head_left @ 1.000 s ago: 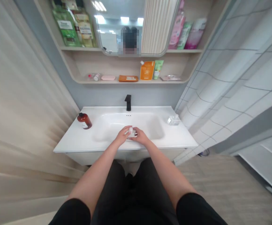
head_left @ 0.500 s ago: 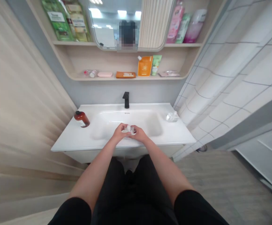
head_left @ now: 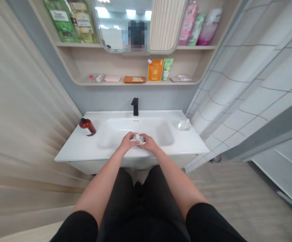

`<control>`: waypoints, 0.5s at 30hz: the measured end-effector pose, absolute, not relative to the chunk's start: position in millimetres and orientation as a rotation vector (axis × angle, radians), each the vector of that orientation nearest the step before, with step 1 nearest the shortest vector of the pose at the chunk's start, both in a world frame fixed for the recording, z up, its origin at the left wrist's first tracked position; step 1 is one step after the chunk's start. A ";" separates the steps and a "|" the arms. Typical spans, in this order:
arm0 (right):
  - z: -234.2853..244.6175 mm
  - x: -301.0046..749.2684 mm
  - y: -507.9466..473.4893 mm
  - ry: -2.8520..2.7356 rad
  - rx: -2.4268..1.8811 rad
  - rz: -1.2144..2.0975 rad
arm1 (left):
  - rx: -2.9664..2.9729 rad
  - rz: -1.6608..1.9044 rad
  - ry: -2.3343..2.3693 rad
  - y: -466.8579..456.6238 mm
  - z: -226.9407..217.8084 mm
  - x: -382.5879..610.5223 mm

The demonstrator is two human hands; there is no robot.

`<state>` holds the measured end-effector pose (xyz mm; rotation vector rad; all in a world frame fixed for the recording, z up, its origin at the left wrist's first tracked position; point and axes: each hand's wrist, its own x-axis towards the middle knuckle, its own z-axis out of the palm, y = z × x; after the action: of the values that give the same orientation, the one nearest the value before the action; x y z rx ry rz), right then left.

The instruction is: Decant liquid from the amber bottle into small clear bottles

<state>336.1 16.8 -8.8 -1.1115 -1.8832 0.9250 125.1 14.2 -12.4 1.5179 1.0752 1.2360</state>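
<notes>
Between both hands, over the front part of the white sink, is a small clear bottle with a whitish top. My left hand is closed around its left side. The fingers of my right hand wrap its right side. Fingers cover part of the bottle, and its details are too small to make out. A similar clear bottle lies or stands on the counter to the right; I cannot tell which.
A black faucet rises behind the basin. On the counter's left stands a brown bottle with a black cap. Above, a shelf holds an orange pouch, a green tube and small items. A tiled wall bounds the right.
Both hands keep hold of the clear bottle in nearly the same place. The view has shifted very slightly.
</notes>
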 end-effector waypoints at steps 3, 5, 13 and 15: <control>-7.2 335.9 15.8 -1.885 -1.125 0.919 | 1.521 1.251 1.052 15.0 -13.3 125.7; -4.5 335.8 14.5 -1.887 -1.138 0.924 | 1.519 1.230 1.047 15.0 -13.1 126.1; 4.3 336.2 10.2 -1.882 -1.118 0.955 | 1.553 1.225 1.043 12.1 -6.6 126.1; 4.7 336.4 9.9 -1.880 -1.117 0.946 | 1.564 1.216 1.044 12.0 -6.1 125.9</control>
<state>336.4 9.9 4.7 -1.1169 -1.8802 0.9456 125.9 12.0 -6.1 1.5641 1.0444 1.2165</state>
